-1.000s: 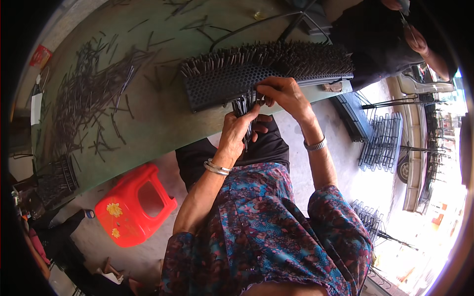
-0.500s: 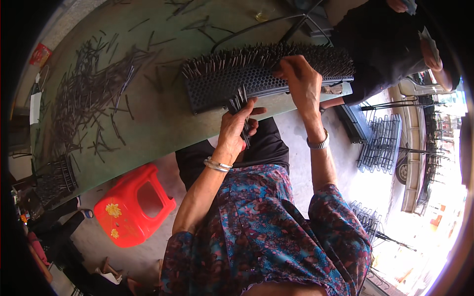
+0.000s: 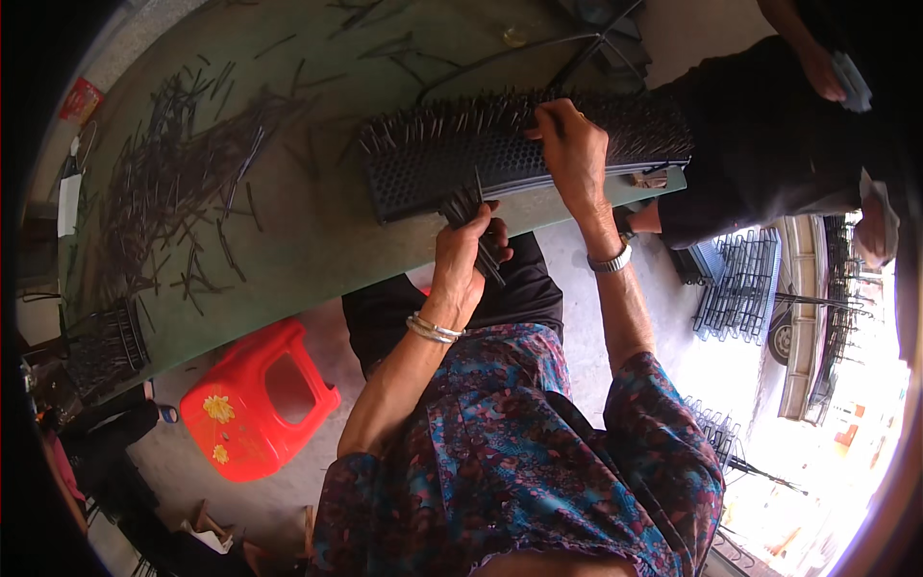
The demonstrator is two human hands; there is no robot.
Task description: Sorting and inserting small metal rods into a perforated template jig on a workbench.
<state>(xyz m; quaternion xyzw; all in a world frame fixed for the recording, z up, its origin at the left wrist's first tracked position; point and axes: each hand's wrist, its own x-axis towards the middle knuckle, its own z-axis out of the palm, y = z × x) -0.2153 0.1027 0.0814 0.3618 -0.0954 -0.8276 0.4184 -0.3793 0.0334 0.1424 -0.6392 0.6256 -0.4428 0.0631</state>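
My left hand (image 3: 456, 262) is closed round a bundle of thin dark sticks (image 3: 465, 206) near the table's front edge. The bundle's ends stick out above and below my fingers. Beside it lies a long dark perforated block (image 3: 409, 185), its face full of small round holes. Many dark sticks (image 3: 447, 117) stand upright in the holes along its far side and right end. Over the middle of the block, the fingers of my right hand (image 3: 575, 159) are pinched together at the holes. Whatever is between those fingertips is hidden.
Loose sticks (image 3: 178, 188) lie heaped on the green table (image 3: 317, 236). A dark rack (image 3: 111, 351) stands at its left corner, a thin metal frame (image 3: 510, 56) behind the block. Below is a red stool (image 3: 236, 428). Another person (image 3: 760, 154) stands at the right, near wire racks (image 3: 740, 288).
My right hand has shifted slightly left along the block. My left hand has barely moved, while its bundle has tilted. The other person at the right has changed posture, their hands shifting.
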